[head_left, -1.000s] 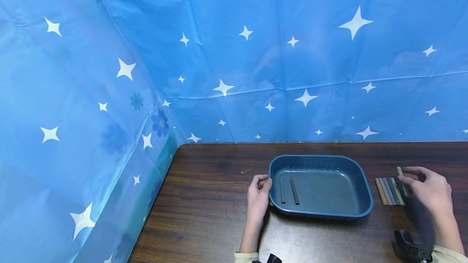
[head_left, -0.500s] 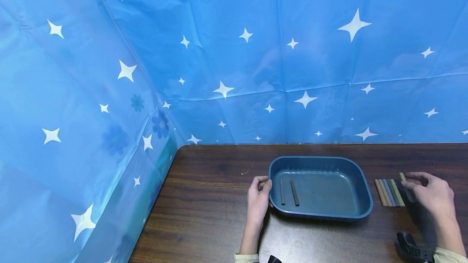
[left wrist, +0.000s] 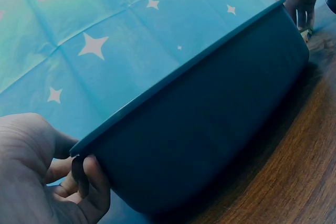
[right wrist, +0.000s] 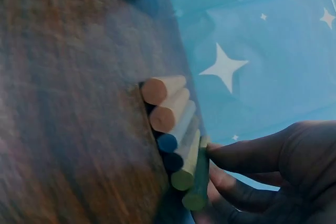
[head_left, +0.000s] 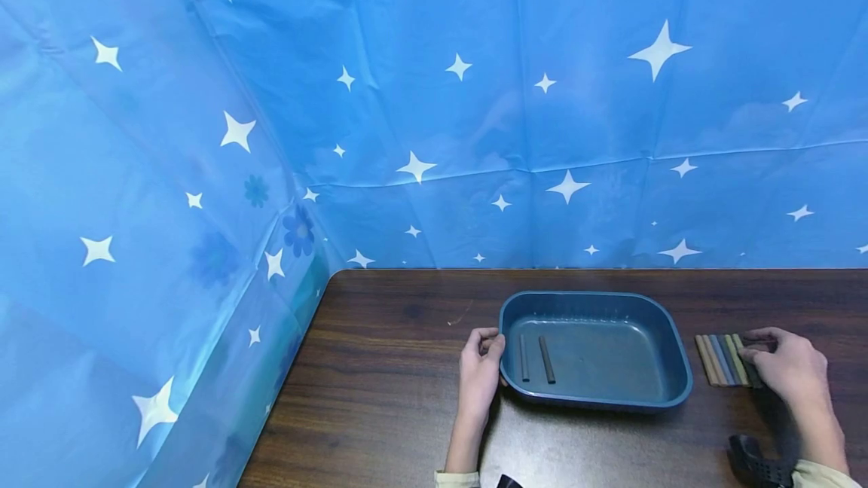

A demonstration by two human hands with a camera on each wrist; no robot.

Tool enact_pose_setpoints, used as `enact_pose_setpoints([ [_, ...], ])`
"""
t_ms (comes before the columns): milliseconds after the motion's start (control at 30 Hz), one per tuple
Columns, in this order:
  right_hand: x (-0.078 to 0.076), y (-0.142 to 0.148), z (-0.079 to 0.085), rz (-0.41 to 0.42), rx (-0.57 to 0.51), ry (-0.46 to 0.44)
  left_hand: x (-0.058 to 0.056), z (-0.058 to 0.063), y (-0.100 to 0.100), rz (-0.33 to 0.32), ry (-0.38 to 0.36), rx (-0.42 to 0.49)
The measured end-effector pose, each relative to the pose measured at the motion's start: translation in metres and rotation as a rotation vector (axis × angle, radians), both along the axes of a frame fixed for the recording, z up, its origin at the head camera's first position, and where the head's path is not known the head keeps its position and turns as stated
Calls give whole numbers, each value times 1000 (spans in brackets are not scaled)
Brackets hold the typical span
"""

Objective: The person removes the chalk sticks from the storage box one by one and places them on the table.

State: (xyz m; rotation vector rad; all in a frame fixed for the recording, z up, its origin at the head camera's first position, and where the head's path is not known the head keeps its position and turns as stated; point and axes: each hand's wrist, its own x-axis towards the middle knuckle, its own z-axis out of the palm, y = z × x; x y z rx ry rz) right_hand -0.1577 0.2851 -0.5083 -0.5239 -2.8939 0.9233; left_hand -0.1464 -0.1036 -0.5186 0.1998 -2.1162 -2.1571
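Observation:
In the head view my left hand (head_left: 478, 371) grips the left rim of a blue rectangular plastic tub (head_left: 610, 356). From the left wrist view, the thumb is at the rim and the fingers curl beneath its corner. A grey chalk stick (head_left: 524, 357) and a dark brown chalk stick (head_left: 546, 358) lie inside the tub, near its left wall. My right hand (head_left: 793, 367) pinches a green chalk stick (right wrist: 197, 182) between thumb and fingers, at the right end of a row. That row holds orange-tan chalk sticks (right wrist: 157, 92), blue ones (right wrist: 168, 142) and a yellow-green one (right wrist: 182, 179), side by side.
A dark wood-grain table (head_left: 380, 367) carries everything. Behind it and on the left hangs a blue sheet (head_left: 434, 119) with white stars. The row of chalk lies right of the tub, a short gap away.
My right hand has come down and slightly left, bringing the green chalk stick against the row's right end. The left hand keeps its grip on the tub, which stays in place.

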Motion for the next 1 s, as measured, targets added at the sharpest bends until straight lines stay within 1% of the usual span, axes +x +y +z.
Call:
enact_pose_setpoints([
  [100,-1,-2,1,-2,9,-7,0,1,0,2,0,-1],
  [333,-3,-4,2,-36,-5,-15,1,4,0,-3,-7,0],
  [533,-1,-9,6,-65,-22,-6,1,2,-1,-13,-17,-5],
  [633,0,-13,14,-40,-27,22,0,1,-1,-18,-18,-11],
  [700,0,-17,20,-6,-29,51,0,0,-1,-18,-14,-11],
  [867,4,-33,36,99,-33,156,1,-1,-2,-14,-3,-1],
  [1000,8,-51,49,159,-47,231,1,-2,-1,-13,7,9],
])
